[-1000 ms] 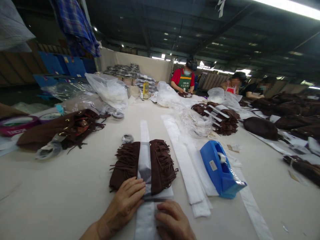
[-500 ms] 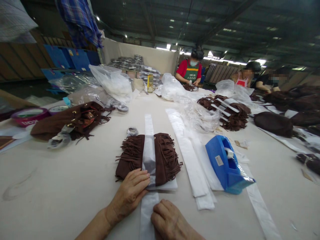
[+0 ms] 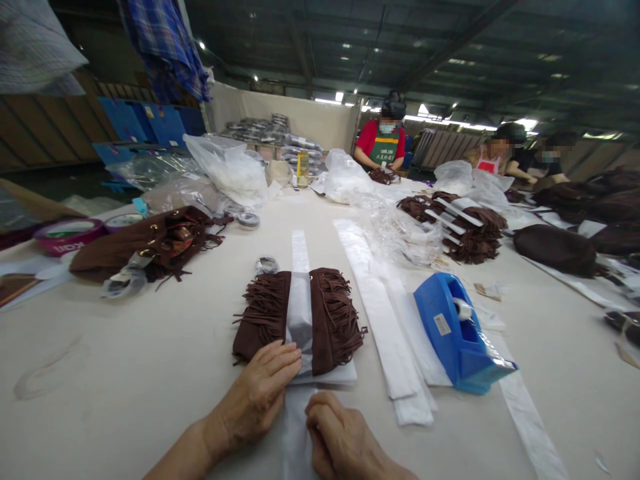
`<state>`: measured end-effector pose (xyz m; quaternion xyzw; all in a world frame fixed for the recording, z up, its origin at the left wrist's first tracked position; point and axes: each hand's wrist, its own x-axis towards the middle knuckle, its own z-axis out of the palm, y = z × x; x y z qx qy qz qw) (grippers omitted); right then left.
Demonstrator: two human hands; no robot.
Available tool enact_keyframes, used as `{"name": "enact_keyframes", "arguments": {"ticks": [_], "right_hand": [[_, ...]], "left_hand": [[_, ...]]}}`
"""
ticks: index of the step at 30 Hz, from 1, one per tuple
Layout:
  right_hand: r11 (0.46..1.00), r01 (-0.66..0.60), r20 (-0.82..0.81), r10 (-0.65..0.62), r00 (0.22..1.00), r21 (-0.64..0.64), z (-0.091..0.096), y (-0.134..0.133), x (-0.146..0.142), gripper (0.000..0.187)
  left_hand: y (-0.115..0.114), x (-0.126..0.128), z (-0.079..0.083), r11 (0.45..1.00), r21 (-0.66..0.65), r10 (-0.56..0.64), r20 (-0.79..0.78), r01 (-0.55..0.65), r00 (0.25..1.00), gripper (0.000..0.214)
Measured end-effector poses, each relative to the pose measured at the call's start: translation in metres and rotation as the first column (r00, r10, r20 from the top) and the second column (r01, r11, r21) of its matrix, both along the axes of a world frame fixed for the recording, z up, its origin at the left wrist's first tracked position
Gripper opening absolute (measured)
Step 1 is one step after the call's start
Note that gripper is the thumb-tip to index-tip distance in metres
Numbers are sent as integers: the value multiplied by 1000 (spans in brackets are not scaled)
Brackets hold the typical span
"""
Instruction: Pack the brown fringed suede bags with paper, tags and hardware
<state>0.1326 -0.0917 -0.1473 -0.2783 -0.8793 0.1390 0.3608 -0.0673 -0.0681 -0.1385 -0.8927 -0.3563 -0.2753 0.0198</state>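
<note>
In front of me lies a folded dark brown suede bag [image 3: 327,327] with long fringes on both sides. A white tissue-like strip [image 3: 300,300] runs lengthwise over its middle. My left hand [image 3: 263,390] rests flat on the bag's near left corner, fingertips on the strip. Close to the table's near side, my right hand [image 3: 345,430] has its fingers curled and pinches the near end [image 3: 295,433] of the strip. White sheeting shows beneath the bag's near edge. A small plastic-wrapped piece [image 3: 267,265] sits just behind the bag.
To the right stand a blue tape dispenser [image 3: 450,333] and a stack of white strips [image 3: 385,347]. Another brown bag [image 3: 125,250] and purple tape rolls [image 3: 70,237] lie left. Stacked fringed pieces [image 3: 465,227] and plastic bags are farther back. Co-workers [image 3: 383,143] stand beyond.
My right hand has shifted slightly toward the bag, and the near end of the strip has moved with it. My left hand keeps its place on the bag. The view has tilted a little.
</note>
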Motion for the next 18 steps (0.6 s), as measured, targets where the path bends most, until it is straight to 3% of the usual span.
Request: {"name": "enact_keyframes", "arguments": {"ticks": [4, 7, 10, 12, 15, 18], "right_hand": [[997, -47, -31, 45, 999, -68, 2, 4, -3, 29], [971, -113, -114, 91, 989, -212, 0, 5, -2, 28], [878, -192, -156, 136, 978, -437, -2, 4, 5, 40], [829, -232, -181, 160, 970, -509, -6, 3, 10, 47], [873, -228, -146, 182, 972, -431, -22, -3, 11, 37], [934, -120, -78, 100, 992, -337, -44, -13, 6, 19]], "left_hand": [[-6, 1, 3, 997, -72, -10, -49, 6, 999, 64], [-7, 1, 0, 998, -66, 9, -26, -11, 1000, 63], [-5, -3, 3, 990, -144, 1, -7, -2, 1000, 65], [-2, -7, 10, 978, -206, -23, -3, 22, 1000, 64], [1, -8, 22, 965, -260, -44, -7, 40, 999, 50], [4, 0, 23, 983, -185, -6, 9, 7, 1000, 27]]}}
